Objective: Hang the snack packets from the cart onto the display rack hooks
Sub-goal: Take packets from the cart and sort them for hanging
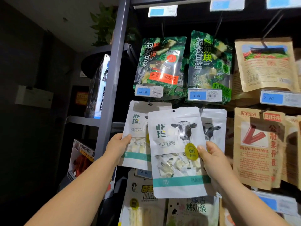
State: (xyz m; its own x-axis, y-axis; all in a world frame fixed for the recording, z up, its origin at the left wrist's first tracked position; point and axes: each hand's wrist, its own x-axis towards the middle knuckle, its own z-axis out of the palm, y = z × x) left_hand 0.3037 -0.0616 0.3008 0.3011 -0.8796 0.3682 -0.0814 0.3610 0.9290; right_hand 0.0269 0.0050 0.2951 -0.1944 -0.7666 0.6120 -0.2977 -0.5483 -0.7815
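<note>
My right hand [211, 158] pinches the right edge of a white snack packet with a cow picture [175, 150], holding it up in front of the display rack. My left hand [118, 145] grips the left edge of a matching white packet [135, 128] that hangs behind it from a hook [149, 103]. A third white cow packet [214, 126] hangs to the right, partly covered by the one I hold. The held packet's hang hole sits just below the row of price tags. The cart is out of view.
Two green kale packets [160, 62] hang above, with blue price tags [149, 91] beneath them. Brown paper packets [263, 66] fill the hooks on the right. More packets [141, 201] hang below. A grey rack upright [114, 70] runs along the left, with dark shelving beyond it.
</note>
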